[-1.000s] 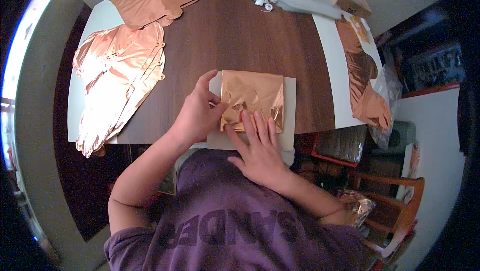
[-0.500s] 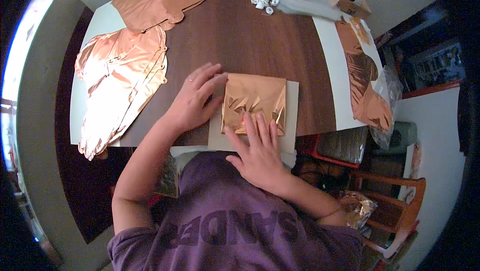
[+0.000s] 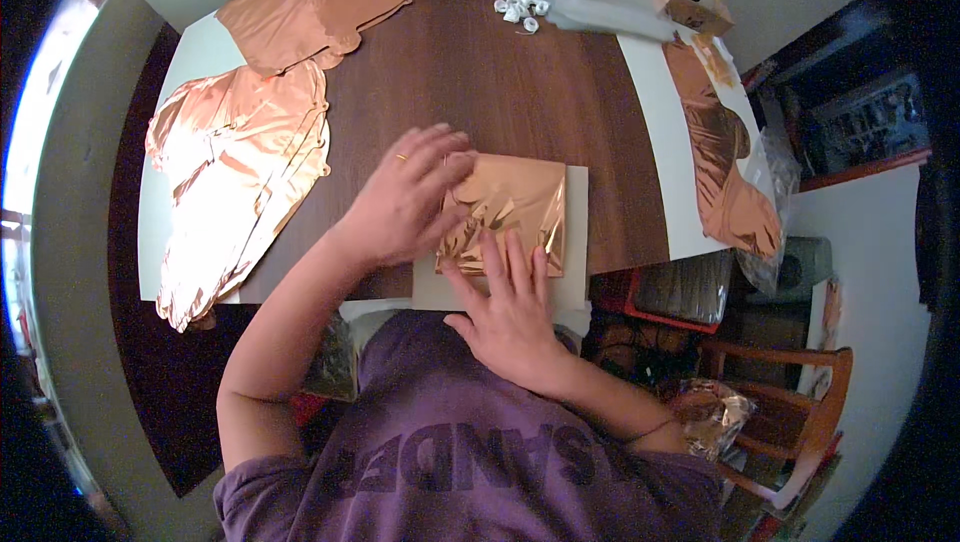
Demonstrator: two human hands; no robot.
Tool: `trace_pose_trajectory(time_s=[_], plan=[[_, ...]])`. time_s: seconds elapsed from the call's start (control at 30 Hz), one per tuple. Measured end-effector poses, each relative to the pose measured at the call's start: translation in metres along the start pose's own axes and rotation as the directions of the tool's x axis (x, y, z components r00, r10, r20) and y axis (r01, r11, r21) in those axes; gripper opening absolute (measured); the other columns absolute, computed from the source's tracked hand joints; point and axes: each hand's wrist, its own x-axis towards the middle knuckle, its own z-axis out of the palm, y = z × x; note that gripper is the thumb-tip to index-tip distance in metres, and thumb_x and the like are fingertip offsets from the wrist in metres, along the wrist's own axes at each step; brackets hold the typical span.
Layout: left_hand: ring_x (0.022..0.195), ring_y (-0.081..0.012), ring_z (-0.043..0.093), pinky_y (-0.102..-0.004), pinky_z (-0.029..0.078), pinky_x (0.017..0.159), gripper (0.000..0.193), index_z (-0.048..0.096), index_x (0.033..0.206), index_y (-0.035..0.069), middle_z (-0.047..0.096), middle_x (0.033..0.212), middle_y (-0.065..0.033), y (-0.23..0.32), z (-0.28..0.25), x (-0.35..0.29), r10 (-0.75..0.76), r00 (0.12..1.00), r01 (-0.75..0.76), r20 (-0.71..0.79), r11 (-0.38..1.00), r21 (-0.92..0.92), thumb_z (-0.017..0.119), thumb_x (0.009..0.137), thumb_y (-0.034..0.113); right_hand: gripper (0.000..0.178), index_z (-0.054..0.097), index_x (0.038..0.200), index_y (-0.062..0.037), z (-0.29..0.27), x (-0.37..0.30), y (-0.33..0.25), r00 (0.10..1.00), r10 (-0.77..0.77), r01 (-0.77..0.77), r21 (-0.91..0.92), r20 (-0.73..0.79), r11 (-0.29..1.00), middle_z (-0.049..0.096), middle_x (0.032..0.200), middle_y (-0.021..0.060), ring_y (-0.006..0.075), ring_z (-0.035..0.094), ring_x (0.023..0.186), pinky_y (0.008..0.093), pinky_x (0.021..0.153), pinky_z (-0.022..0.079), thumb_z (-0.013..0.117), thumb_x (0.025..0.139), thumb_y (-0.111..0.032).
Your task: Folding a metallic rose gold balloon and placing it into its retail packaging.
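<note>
Head view shows us a squarish copper foil piece (image 3: 535, 182) on a pale board (image 3: 577, 242) at the near edge of the brown table (image 3: 490, 92). Our right hand (image 3: 508, 322) lies over the foil's lower part, fingers spread and straight, gripping nothing. Our left hand (image 3: 405, 204) is at the foil's left side, fingers loosely bent and parted, thumb away from them; blur keeps us from telling whether they touch it. Larger copper foil shapes (image 3: 245, 162) lie to our left. We judge the step in hand to be flattening and steadying the foil, which is creased toward its lower left. The next move, we think, calls for light, even pressure on those creases, with the right hand keeping the foil square on the board.
</note>
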Motion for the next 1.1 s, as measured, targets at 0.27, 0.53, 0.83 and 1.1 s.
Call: trace_pose_trajectory(time_s=[0.27, 0.53, 0.83, 1.1], plan=[[0.138, -0.0355, 0.032, -0.0500, 0.023, 0.114, 0.068, 0.038, 0.141, 0.000, 0.035, 0.149, -0.0178, -0.002, 0.028, -0.005, 0.019, 0.978, -0.048, 0.209, 0.990, 0.134, 0.053, 0.090, 0.043, 0.067, 0.048, 0.138, -0.0170, 0.006, -0.002, 0.002, 0.998, 0.011, -0.009, 0.041, -0.061, 0.999, 0.030, 0.145, 0.0236, 0.0460, 0.025, 0.137, 0.0642, 0.109, 0.018, 0.072, 0.079, -0.035], [0.138, -0.0360, 0.031, -0.0493, 0.024, 0.113, 0.070, 0.038, 0.141, -0.002, 0.035, 0.149, -0.0176, 0.031, 0.035, -0.020, -0.132, 0.975, 0.094, 0.181, 0.974, 0.206, 0.055, 0.088, 0.041, 0.011, 0.060, 0.072, -0.0024, 0.007, -0.090, 0.042, 0.933, 0.317, -0.175, 0.557, -0.168, 0.812, 0.057, 0.064, 0.0078, 0.0220, 0.055, 0.055, 0.0323, 0.055, 0.045, 0.068, 0.077, -0.006], [0.137, -0.0384, 0.032, -0.0499, 0.025, 0.112, 0.071, 0.036, 0.141, -0.004, 0.035, 0.148, -0.0207, 0.073, 0.037, -0.031, -0.266, 0.951, 0.242, 0.155, 0.957, 0.159, 0.054, 0.089, 0.041, 0.022, 0.054, 0.111, 0.0001, -0.017, -0.087, 0.018, 0.764, 0.624, -0.203, 0.979, 0.163, -0.007, 0.063, 0.088, 0.0088, 0.0162, 0.062, 0.074, 0.0284, 0.063, 0.051, 0.057, 0.095, -0.014], [0.135, -0.0398, 0.034, -0.0504, 0.025, 0.112, 0.072, 0.034, 0.143, -0.001, 0.038, 0.145, -0.0221, 0.074, 0.035, -0.035, -0.285, 0.955, 0.278, 0.083, 0.957, 0.085, 0.061, 0.086, 0.035, 0.021, 0.056, 0.112, -0.0026, 0.030, -0.059, 0.018, 0.747, 0.665, -0.237, 0.935, 0.002, 0.264, 0.062, 0.099, 0.0079, 0.0192, 0.062, 0.087, 0.0316, 0.074, 0.050, 0.059, 0.094, -0.012]])
